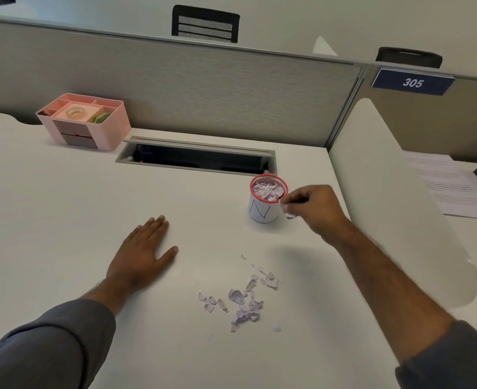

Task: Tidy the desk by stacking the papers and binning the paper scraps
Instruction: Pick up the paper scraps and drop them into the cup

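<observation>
Your left hand (144,248) lies flat, fingers together, on the smooth white desk (63,209); nearer you, torn, crumpled paper scraps (242,300) still litter it. Your right hand (313,209) pinches one scrap (289,214) beside the red-rimmed mesh cup (265,200), already heaped, so binning seems midway: lift over the rim, release.

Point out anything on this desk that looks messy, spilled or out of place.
Torn and crumpled paper scraps lie scattered on the white desk, in front of the small red-rimmed bin, which is already heaped to its rim. The right hand pinches another scrap just outside the bin's rim. The left hand rests flat.
</observation>
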A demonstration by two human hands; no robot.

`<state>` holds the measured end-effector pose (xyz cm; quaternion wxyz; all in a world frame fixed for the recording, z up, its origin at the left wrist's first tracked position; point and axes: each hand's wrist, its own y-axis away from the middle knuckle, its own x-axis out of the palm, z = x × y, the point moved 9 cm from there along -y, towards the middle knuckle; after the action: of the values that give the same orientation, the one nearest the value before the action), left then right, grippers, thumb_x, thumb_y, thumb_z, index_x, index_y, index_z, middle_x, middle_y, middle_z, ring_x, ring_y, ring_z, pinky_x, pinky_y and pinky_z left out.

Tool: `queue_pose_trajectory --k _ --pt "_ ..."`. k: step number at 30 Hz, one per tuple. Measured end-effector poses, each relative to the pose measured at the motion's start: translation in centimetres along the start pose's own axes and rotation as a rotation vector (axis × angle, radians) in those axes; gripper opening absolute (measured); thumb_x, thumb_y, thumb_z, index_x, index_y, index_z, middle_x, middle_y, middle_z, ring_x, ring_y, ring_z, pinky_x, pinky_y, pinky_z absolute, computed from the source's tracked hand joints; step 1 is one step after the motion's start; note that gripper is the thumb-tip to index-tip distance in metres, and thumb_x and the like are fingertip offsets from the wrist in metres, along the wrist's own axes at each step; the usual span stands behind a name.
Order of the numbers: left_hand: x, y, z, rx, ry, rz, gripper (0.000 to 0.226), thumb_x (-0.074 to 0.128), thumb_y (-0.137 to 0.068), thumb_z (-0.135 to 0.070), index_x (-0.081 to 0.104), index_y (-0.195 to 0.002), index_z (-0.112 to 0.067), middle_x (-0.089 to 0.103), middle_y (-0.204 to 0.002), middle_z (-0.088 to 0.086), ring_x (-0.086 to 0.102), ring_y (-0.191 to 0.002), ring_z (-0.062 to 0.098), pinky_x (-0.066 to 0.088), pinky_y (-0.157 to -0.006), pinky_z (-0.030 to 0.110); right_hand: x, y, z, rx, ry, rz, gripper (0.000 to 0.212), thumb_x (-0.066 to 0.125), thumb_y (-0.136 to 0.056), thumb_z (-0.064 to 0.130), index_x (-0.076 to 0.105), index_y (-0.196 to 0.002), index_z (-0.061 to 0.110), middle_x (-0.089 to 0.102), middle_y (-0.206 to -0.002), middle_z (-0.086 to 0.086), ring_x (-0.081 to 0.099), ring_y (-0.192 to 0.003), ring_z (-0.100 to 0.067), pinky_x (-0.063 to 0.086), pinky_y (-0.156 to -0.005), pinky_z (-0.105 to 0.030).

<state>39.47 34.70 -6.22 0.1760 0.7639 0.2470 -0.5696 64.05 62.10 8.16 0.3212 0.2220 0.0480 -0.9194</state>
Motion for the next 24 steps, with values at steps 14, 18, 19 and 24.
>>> queue_pose_trajectory --k 14,18,19,24 --pt "0.3 -0.3 0.5 -0.002 0.007 -0.007 0.084 0.016 -0.088 -0.072 0.015 -0.16 -0.028 0.003 -0.165 -0.019 -0.004 -0.15 -0.005 -0.001 -0.124 0.024 2.7 -6.6 3.3 -0.092 0.481 -0.03 0.023 0.065 -0.091 0.011 0.072 -0.112 0.005 0.069 -0.117 -0.015 0.064 -0.107 -0.028 0.054 -0.088 -0.036" --pt "0.3 -0.2 0.4 -0.003 0.01 -0.011 0.084 0.017 -0.089 -0.072 0.016 -0.16 -0.028 0.003 -0.165 -0.02 -0.003 -0.15 -0.004 0.001 -0.125 0.026 1.7 -6.5 3.9 -0.133 0.446 -0.143 0.019 0.064 -0.091 0.009 0.074 -0.107 0.004 0.072 -0.11 -0.014 0.067 -0.101 -0.026 0.055 -0.082 -0.032" --pt "0.3 -0.2 0.4 -0.002 0.007 -0.011 0.084 0.017 -0.089 -0.072 0.016 -0.16 -0.028 0.004 -0.165 -0.019 -0.003 -0.15 -0.004 0.001 -0.125 0.026 1.5 -6.4 4.0 -0.143 0.432 -0.169 0.017 0.065 -0.09 0.007 0.074 -0.103 0.003 0.073 -0.106 -0.014 0.067 -0.096 -0.025 0.054 -0.079 -0.03" --pt "0.2 -0.2 0.4 0.0 0.011 -0.004 0.084 0.017 -0.088 -0.072 0.016 -0.16 -0.028 0.005 -0.165 -0.018 -0.003 -0.15 -0.004 0.0 -0.125 0.026 0.7 -4.6 3.5 -0.16 0.306 -0.194 0.011 0.07 -0.085 0.004 0.075 -0.095 0.003 0.073 -0.094 -0.011 0.062 -0.078 -0.015 0.052 -0.065 -0.022"
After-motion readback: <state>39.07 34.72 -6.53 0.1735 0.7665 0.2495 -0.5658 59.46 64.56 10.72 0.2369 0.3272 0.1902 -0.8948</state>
